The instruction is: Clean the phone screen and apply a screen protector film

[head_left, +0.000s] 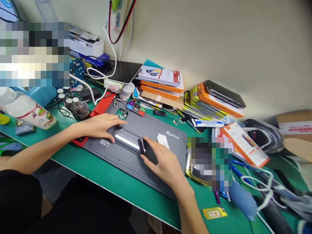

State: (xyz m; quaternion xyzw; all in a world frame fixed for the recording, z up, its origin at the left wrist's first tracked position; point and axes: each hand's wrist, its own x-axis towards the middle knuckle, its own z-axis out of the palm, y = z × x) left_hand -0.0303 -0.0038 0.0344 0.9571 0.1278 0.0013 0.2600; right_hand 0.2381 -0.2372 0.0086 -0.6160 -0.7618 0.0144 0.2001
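Here, half-open left fingers (119,121) and right fingers (151,143) touch a phone (128,137).

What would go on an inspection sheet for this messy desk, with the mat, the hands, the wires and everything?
Surface: grey mat lying on a green tabletop.
Job's things: dark glossy phone-like slab lying over the mat, with a bright reflection.
Clutter: bottle at left, stacked boxes at the back, yellow packet at right.
Grip: left hand at the slab's left end, right hand at its right end; how firmly they hold cannot be told.
Cables: white cable and red-and-black wire hanging by the wall.
Surroundings: pale wall behind, cardboard box at far right; two patches are pixelated.
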